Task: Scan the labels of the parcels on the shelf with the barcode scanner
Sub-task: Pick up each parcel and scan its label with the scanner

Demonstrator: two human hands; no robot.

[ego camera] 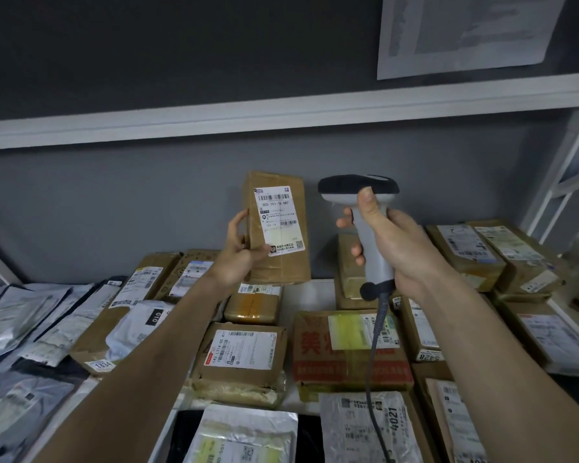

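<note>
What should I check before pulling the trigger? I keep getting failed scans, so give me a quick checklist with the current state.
1. Raised box held steady by left hand: ok.
2. Label facing the camera, barcode uncovered: ok.
3. Scanner gripped by right hand: ok.
4. Scanner head aimed at the label: not ok, box and scanner are side by side.
5. Trigger finger in place: cannot tell.
6. Cable free of snags: cannot tell.
</note>
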